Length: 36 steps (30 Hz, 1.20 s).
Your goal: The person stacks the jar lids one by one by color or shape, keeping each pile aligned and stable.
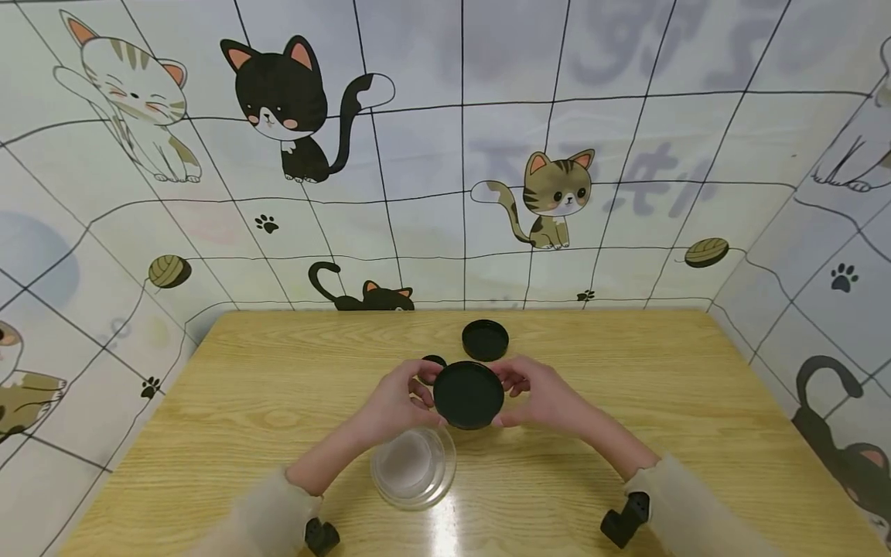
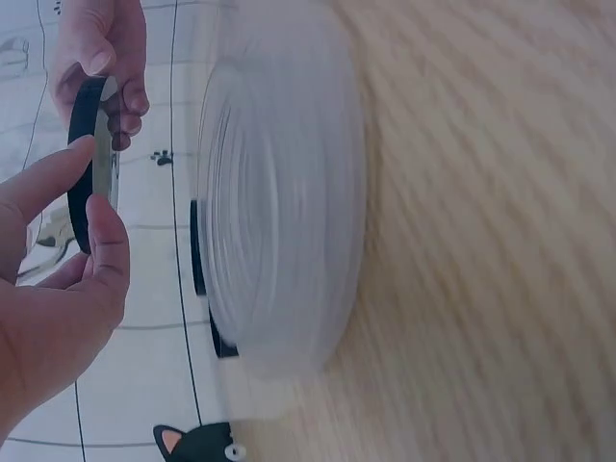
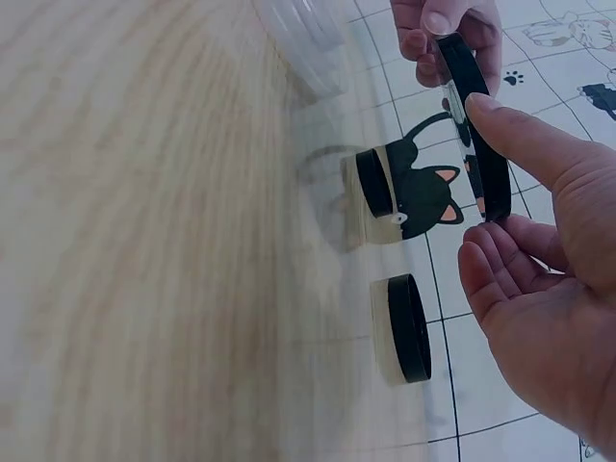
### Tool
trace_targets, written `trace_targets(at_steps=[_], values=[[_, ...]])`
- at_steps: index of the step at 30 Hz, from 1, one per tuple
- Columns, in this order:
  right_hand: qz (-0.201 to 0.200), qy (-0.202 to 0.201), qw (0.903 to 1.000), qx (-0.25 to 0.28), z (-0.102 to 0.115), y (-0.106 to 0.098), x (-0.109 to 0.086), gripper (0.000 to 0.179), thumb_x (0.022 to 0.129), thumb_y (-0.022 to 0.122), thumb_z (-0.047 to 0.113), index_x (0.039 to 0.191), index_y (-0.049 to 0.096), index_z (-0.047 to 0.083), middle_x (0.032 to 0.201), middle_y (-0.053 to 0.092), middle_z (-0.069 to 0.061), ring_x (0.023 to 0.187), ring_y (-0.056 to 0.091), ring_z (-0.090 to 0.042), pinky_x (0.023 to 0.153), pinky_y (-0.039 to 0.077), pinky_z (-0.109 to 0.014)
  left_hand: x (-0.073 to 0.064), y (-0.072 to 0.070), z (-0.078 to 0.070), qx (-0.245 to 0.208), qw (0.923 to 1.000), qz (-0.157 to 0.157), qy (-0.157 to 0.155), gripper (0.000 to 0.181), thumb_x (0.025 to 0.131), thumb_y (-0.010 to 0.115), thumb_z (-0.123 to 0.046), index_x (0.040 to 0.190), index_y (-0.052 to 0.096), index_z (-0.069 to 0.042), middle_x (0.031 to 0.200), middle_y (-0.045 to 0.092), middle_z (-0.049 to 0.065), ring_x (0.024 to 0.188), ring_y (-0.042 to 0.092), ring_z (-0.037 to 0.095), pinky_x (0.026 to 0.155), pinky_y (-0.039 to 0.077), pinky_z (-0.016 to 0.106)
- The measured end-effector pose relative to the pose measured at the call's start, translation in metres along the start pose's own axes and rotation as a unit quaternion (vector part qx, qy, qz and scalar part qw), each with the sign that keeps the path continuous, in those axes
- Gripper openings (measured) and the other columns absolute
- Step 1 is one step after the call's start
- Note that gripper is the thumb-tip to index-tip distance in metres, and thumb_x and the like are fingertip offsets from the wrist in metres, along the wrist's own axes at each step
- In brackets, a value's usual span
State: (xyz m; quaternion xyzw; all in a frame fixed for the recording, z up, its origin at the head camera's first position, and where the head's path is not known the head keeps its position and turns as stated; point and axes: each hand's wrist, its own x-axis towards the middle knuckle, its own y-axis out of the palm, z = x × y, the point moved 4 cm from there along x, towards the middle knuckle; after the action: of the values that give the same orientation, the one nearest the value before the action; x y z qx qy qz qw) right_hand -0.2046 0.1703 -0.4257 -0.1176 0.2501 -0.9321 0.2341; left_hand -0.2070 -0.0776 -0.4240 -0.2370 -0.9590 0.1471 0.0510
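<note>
Both hands hold a round black lid [image 1: 469,395] by opposite edges above the table, its flat face toward the head camera. My left hand [image 1: 397,398] grips the left edge between thumb and fingers; my right hand [image 1: 539,394] grips the right edge the same way. In the left wrist view a clear band shows under the lid's black rim [image 2: 85,168]. Below the left hand stands a stack of clear round plastic containers [image 1: 411,472]. Behind the held lid lies another black lid [image 1: 485,340]. A small black round piece [image 1: 435,360] is partly hidden by the left hand.
The light wood table [image 1: 661,387] is bordered by a white grid-patterned backdrop [image 1: 431,155] with cartoon cats. Dark wrist devices [image 1: 626,520] sit at both sleeves. In the right wrist view the small black piece [image 3: 375,183] stands apart from the back lid [image 3: 409,327].
</note>
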Motion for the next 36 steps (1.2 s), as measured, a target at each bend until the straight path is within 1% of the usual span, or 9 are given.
trace_targets(at_steps=[5, 10, 12, 16, 21, 23, 25, 30, 36], values=[[-0.019, 0.008, 0.9998, -0.007, -0.006, -0.003, -0.021, 0.068, 0.075, 0.094, 0.017, 0.132, 0.062, 0.0, 0.115, 0.062, -0.006, 0.099, 0.057, -0.025, 0.088, 0.053, -0.036, -0.001, 0.019, -0.003, 0.001, 0.9999, 0.012, 0.002, 0.072, 0.07, 0.089, 0.009, 0.134, 0.056, 0.004, 0.119, 0.052, 0.015, 0.086, 0.06, 0.02, 0.071, 0.056, 0.025], [-0.038, 0.012, 0.9991, -0.013, -0.008, -0.009, -0.038, 0.068, 0.072, 0.096, 0.015, 0.13, 0.063, 0.0, 0.112, 0.062, -0.006, 0.095, 0.058, -0.026, 0.086, 0.054, -0.038, 0.0, 0.035, -0.009, 0.027, 0.9995, 0.016, 0.005, 0.071, 0.069, 0.089, 0.009, 0.133, 0.058, 0.003, 0.118, 0.052, 0.013, 0.086, 0.06, 0.02, 0.071, 0.056, 0.024], [-0.039, 0.012, 0.9991, -0.009, -0.009, -0.011, -0.044, 0.068, 0.072, 0.095, 0.015, 0.13, 0.063, 0.0, 0.111, 0.062, -0.006, 0.095, 0.058, -0.026, 0.085, 0.054, -0.038, -0.001, 0.042, -0.011, 0.033, 0.9993, 0.015, 0.002, 0.07, 0.069, 0.089, 0.009, 0.132, 0.058, 0.003, 0.118, 0.052, 0.012, 0.085, 0.061, 0.02, 0.069, 0.055, 0.024], [-0.038, 0.007, 0.9992, -0.007, -0.01, -0.018, -0.059, 0.068, 0.072, 0.095, 0.016, 0.13, 0.063, -0.001, 0.11, 0.061, -0.007, 0.093, 0.058, -0.024, 0.083, 0.054, -0.034, -0.003, 0.058, -0.013, 0.027, 0.9995, 0.014, -0.005, 0.071, 0.069, 0.09, 0.008, 0.132, 0.058, 0.002, 0.118, 0.053, 0.01, 0.084, 0.062, 0.02, 0.068, 0.055, 0.023], [-0.028, 0.012, 0.9995, 0.003, -0.014, -0.025, -0.075, 0.067, 0.073, 0.095, 0.017, 0.13, 0.063, 0.0, 0.111, 0.062, -0.007, 0.093, 0.058, -0.022, 0.083, 0.054, -0.031, -0.007, 0.08, -0.01, 0.023, 0.9994, 0.017, -0.019, 0.07, 0.071, 0.09, 0.006, 0.133, 0.057, 0.002, 0.12, 0.053, 0.008, 0.085, 0.061, 0.016, 0.069, 0.055, 0.022], [-0.022, 0.016, 0.9996, 0.004, -0.017, -0.027, -0.08, 0.067, 0.074, 0.095, 0.019, 0.13, 0.062, 0.001, 0.112, 0.062, -0.007, 0.093, 0.058, -0.022, 0.083, 0.054, -0.031, -0.008, 0.087, -0.009, 0.02, 0.9994, 0.014, -0.023, 0.071, 0.071, 0.09, 0.005, 0.134, 0.057, 0.001, 0.119, 0.052, 0.007, 0.085, 0.061, 0.014, 0.069, 0.055, 0.022], [-0.018, 0.015, 0.9997, -0.001, -0.02, -0.027, -0.083, 0.068, 0.074, 0.095, 0.02, 0.13, 0.062, 0.001, 0.113, 0.061, -0.007, 0.094, 0.058, -0.021, 0.082, 0.054, -0.031, -0.008, 0.092, -0.007, 0.015, 0.9996, 0.013, -0.021, 0.071, 0.071, 0.09, 0.005, 0.134, 0.057, 0.001, 0.118, 0.051, 0.007, 0.083, 0.061, 0.014, 0.07, 0.055, 0.022], [-0.013, 0.02, 0.9996, -0.012, -0.027, -0.026, -0.088, 0.07, 0.074, 0.095, 0.018, 0.132, 0.06, -0.001, 0.115, 0.062, -0.006, 0.096, 0.057, -0.021, 0.082, 0.053, -0.031, -0.008, 0.101, -0.007, 0.006, 0.9999, 0.007, -0.015, 0.071, 0.069, 0.09, 0.008, 0.132, 0.057, 0.004, 0.115, 0.05, 0.008, 0.079, 0.062, 0.012, 0.068, 0.055, 0.021], [-0.009, 0.019, 0.9991, -0.037, -0.035, -0.023, -0.093, 0.071, 0.073, 0.095, 0.023, 0.13, 0.061, 0.0, 0.116, 0.065, -0.005, 0.098, 0.06, -0.018, 0.084, 0.053, -0.029, -0.011, 0.11, -0.006, 0.001, 0.9997, 0.004, -0.024, 0.072, 0.068, 0.09, 0.009, 0.131, 0.055, 0.008, 0.116, 0.051, 0.012, 0.08, 0.062, 0.012, 0.069, 0.055, 0.02]])
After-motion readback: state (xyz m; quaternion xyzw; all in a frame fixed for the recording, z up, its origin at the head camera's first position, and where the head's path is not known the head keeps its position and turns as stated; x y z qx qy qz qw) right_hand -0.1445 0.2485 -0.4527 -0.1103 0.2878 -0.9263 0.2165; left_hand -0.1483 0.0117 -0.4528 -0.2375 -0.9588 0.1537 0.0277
